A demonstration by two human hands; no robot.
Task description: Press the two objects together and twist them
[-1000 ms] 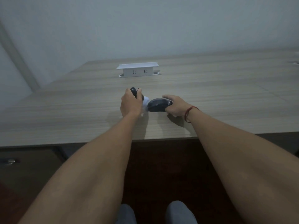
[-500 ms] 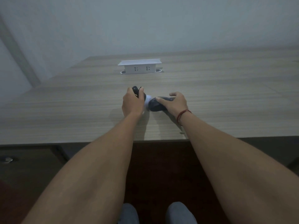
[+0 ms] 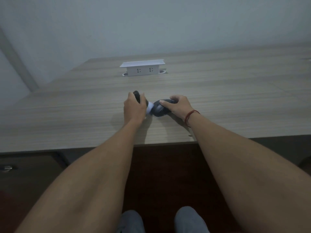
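Head view: hands (image 3: 134, 107) perhaps grip dark mice (image 3: 159, 109)

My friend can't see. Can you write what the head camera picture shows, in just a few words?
Two hands work at a wooden table: the left hand grips a dark object, and the right hand holds a dark rounded object, with a white piece between them. Farther back stands a white socket box.

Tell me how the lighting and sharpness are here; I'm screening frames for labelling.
Head view: dim, flat, bluish light; soft shadows fall toward the viewer under the left hand and right hand; the dark mouse lacks detail; wide-angle bending of the table edges; slightly soft overall, no glare.
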